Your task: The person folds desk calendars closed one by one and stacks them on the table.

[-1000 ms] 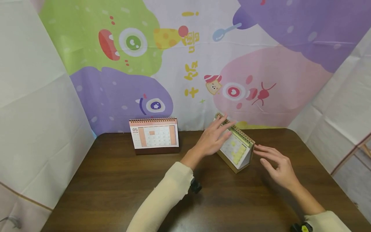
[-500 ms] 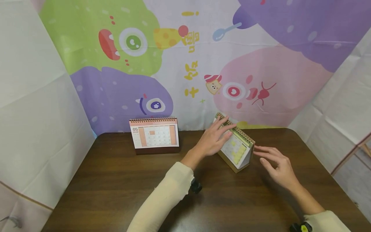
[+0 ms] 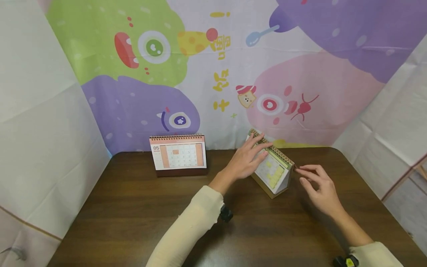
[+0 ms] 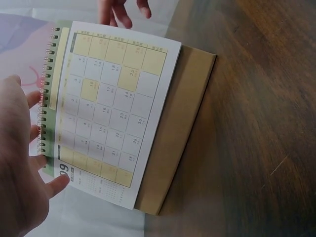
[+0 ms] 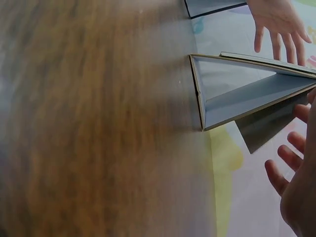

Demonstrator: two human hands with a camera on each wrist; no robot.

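A green desk calendar with a spiral binding and a brown card stand sits angled at the back right of the table. My left hand rests across its top, fingertips over the rings and thumb near the front page. Behind the right end of its top edge is my right hand, its fingertips right at the corner and its thumb held apart. In the right wrist view, a dark sheet hangs off the stand's back side, beside the loosely bent fingers.
A pink desk calendar showing 05 stands upright at the back left of the brown wooden table. Close behind both calendars hangs a cartoon-printed cloth, and white cloth covers the sides.
My right hand's fingers have bent more and drawn slightly back and up at the calendar's corner. The left hand and both calendars stay in place.
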